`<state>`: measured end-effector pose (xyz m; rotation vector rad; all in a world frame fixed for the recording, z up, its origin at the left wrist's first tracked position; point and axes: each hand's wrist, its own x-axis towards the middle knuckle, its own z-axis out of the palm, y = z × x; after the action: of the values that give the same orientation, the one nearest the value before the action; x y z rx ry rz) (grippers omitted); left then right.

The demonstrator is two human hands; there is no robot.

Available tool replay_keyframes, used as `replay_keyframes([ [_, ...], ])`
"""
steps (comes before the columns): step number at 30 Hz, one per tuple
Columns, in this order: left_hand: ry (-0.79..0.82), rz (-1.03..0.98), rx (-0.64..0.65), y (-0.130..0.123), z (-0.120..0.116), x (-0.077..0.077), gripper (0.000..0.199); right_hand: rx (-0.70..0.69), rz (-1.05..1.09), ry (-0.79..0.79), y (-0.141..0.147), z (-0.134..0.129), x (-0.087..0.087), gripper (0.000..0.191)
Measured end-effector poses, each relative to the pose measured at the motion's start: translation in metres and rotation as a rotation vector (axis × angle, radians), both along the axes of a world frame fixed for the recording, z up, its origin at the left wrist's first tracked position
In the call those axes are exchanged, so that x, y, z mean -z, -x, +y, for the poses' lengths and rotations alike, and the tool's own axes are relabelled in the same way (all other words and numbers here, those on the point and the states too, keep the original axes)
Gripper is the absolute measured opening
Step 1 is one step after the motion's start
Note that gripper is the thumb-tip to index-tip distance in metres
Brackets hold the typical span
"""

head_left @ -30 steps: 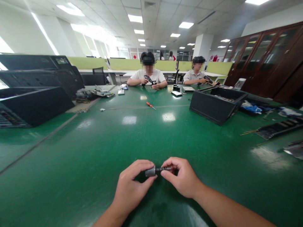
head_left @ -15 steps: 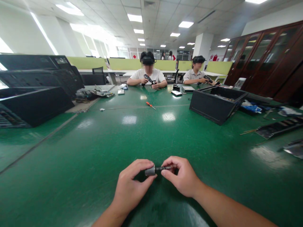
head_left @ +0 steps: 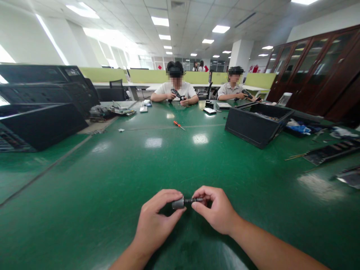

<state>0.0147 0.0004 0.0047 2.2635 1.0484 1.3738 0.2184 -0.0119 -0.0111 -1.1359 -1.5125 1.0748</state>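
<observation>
Near the front of the green table point(head_left: 126, 168), my left hand point(head_left: 157, 219) grips a grey metal cylinder point(head_left: 178, 203) between thumb and fingers. A thin dark ridged shaft point(head_left: 194, 200) sticks out from the cylinder's right end. The fingertips of my right hand point(head_left: 216, 210) pinch this shaft near its far end, and they partly cover it. The cylinder and shaft lie level, in line with each other, and look joined.
An orange screwdriver point(head_left: 177, 124) lies mid-table. Black computer cases stand at the right point(head_left: 247, 125) and left point(head_left: 47, 123). Small parts point(head_left: 120, 110) are at the back left. Two people point(head_left: 176, 90) across the table hold dark power tools. Metal panels point(head_left: 332, 150) lie far right.
Both of my hands and the held part look the same as before. Only the distant people in the background have shifted slightly left.
</observation>
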Motion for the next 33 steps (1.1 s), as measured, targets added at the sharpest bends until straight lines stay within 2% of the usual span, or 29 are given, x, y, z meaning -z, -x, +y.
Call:
replay_keyframes([
  [12, -0.006, 0.0, -0.007, -0.0004, -0.0001, -0.0034, 0.014, -0.001, 0.006, -0.003, -0.0005, -0.0004, -0.0008, 0.007],
  [33, -0.002, 0.0, -0.011, 0.0003, 0.0001, -0.0005, 0.015, 0.004, -0.005, -0.009, -0.0014, -0.0001, -0.001, 0.007],
])
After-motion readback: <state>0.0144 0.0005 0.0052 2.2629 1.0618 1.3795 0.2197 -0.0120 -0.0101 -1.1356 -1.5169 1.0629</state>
